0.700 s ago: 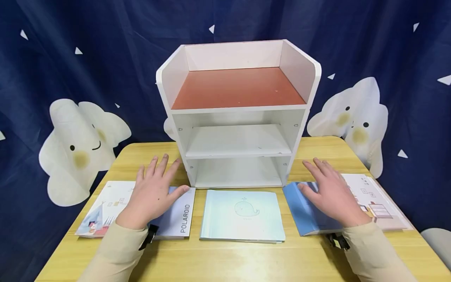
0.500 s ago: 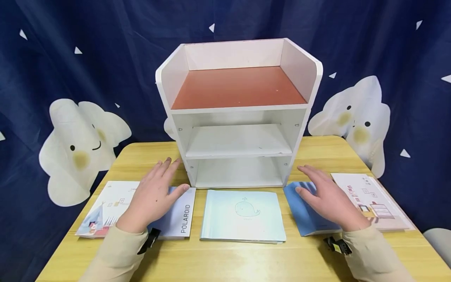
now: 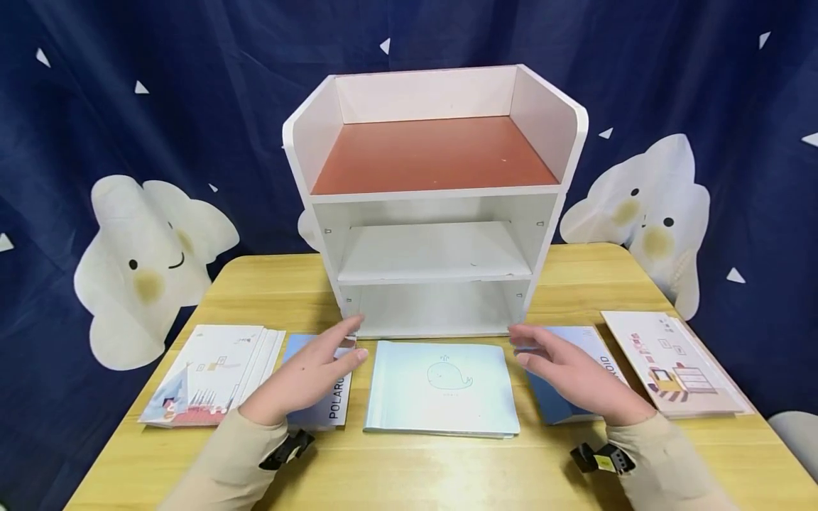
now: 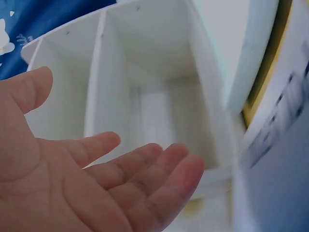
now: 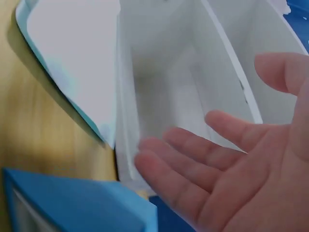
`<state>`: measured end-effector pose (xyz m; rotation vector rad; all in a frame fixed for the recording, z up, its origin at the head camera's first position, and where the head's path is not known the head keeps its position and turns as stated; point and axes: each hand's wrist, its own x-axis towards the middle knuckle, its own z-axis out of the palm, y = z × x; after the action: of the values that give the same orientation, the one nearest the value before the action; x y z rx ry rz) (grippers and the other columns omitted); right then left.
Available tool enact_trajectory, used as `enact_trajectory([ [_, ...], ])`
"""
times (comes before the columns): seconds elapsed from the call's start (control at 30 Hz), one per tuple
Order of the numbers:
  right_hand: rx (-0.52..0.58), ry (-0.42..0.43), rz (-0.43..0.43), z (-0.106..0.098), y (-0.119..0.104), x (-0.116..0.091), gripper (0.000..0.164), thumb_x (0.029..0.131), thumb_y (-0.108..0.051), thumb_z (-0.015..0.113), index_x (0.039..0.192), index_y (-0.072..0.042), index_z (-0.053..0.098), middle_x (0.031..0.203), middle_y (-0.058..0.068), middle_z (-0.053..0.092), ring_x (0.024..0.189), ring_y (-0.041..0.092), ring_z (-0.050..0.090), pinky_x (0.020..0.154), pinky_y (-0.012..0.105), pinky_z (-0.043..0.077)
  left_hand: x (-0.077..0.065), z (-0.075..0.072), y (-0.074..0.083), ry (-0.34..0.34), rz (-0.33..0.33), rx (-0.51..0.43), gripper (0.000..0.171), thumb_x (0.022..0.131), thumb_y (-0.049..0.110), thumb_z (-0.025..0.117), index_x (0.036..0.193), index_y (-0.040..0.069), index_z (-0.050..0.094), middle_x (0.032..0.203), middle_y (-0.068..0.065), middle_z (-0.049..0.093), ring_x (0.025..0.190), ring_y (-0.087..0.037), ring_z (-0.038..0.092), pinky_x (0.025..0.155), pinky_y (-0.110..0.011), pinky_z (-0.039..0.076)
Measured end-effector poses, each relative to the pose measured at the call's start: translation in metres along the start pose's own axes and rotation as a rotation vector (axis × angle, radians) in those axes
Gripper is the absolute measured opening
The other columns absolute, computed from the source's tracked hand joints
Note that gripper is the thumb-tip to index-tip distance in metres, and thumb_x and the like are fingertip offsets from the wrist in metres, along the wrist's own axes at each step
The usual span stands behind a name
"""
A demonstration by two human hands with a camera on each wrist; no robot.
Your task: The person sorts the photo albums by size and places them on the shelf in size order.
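Observation:
My left hand (image 3: 307, 376) hovers above a blue-and-lilac POLAROID book (image 3: 319, 408), palm turned inward, fingers loosely extended and holding nothing. Over a second blue book (image 3: 554, 397) on the right, my right hand (image 3: 571, 369) is held the same way, also with nothing in it. Between the hands lies a pale blue album (image 3: 441, 408) with a whale drawn on its cover. Both wrist views show bare palms, the left palm (image 4: 63, 183) and the right palm (image 5: 270, 179), facing the shelf. Part of each blue book is hidden beneath a hand.
A white shelf unit (image 3: 434, 273) with a reddish-brown top board (image 3: 434, 156) stands behind the album. Illustrated books lie at the outer sides, a left stack (image 3: 192, 387) and a right stack (image 3: 684, 387). A dark blue curtain (image 3: 255, 85) hangs behind the wooden table (image 3: 409, 472).
Both hands have moved inward from over the side books toward the whale album, turning from palm-down to palms facing each other. The books and shelf have kept their places.

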<state>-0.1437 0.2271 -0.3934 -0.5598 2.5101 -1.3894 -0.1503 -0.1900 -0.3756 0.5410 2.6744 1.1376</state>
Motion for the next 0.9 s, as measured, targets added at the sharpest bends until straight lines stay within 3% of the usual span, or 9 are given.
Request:
enact_trajectory([
  [0.17, 0.101, -0.106, 0.058, 0.010, 0.005, -0.001, 0.055, 0.108, -0.031, 0.052, 0.155, -0.007, 0.036, 0.151, 0.020, 0.046, 0.137, 0.039, 0.045, 0.098, 0.037, 0.051, 0.003, 0.018, -0.005, -0.142, -0.050, -0.094, 0.070, 0.104, 0.051, 0.050, 0.161, 0.017, 0.026, 0.161, -0.009, 0.034, 0.136, -0.028, 0.049, 0.108, -0.051, 0.042],
  [0.27, 0.190, -0.147, 0.091, 0.014, 0.008, 0.000, 0.057, 0.109, -0.029, 0.049, 0.157, -0.004, 0.031, 0.153, 0.026, 0.041, 0.137, 0.043, 0.043, 0.096, 0.043, 0.053, 0.004, 0.025, -0.007, -0.179, -0.085, -0.117, 0.072, 0.104, 0.053, 0.051, 0.161, 0.017, 0.026, 0.160, -0.010, 0.035, 0.135, -0.028, 0.050, 0.106, -0.051, 0.044],
  [0.4, 0.287, -0.161, 0.118, 0.016, 0.010, 0.001, 0.059, 0.109, -0.030, 0.047, 0.158, -0.002, 0.027, 0.154, 0.030, 0.036, 0.136, 0.045, 0.044, 0.096, 0.045, 0.054, 0.006, 0.028, -0.006, -0.174, -0.140, -0.140, 0.072, 0.102, 0.052, 0.054, 0.160, 0.018, 0.029, 0.156, -0.014, 0.041, 0.121, -0.028, 0.061, 0.100, -0.050, 0.048],
  [0.57, 0.461, -0.158, 0.136, 0.018, 0.013, 0.004, 0.061, 0.109, -0.027, 0.045, 0.158, 0.000, 0.022, 0.157, 0.031, 0.029, 0.140, 0.048, 0.036, 0.103, 0.049, 0.049, 0.011, 0.032, -0.009, -0.162, -0.200, -0.248, 0.072, 0.103, 0.047, 0.057, 0.160, 0.017, 0.027, 0.156, -0.021, 0.038, 0.093, -0.024, 0.069, 0.096, -0.051, 0.049],
  [0.73, 0.627, -0.106, 0.155, 0.024, 0.018, 0.004, 0.062, 0.108, -0.020, 0.042, 0.158, 0.002, 0.015, 0.160, 0.031, 0.018, 0.146, 0.048, 0.023, 0.107, 0.048, 0.044, 0.014, 0.040, -0.012, -0.116, -0.233, -0.405, 0.069, 0.105, 0.037, 0.056, 0.160, 0.011, 0.025, 0.156, -0.024, 0.035, 0.107, -0.032, 0.067, 0.095, -0.050, 0.053],
  [0.9, 0.738, 0.036, 0.210, 0.033, 0.021, 0.004, 0.061, 0.109, -0.024, 0.040, 0.159, -0.001, 0.013, 0.162, 0.025, 0.017, 0.145, 0.040, 0.028, 0.103, 0.037, 0.044, 0.017, 0.045, -0.014, -0.053, -0.236, -0.499, 0.064, 0.106, 0.031, 0.052, 0.160, 0.008, 0.025, 0.153, -0.025, 0.038, 0.124, -0.035, 0.057, 0.092, -0.045, 0.055],
])
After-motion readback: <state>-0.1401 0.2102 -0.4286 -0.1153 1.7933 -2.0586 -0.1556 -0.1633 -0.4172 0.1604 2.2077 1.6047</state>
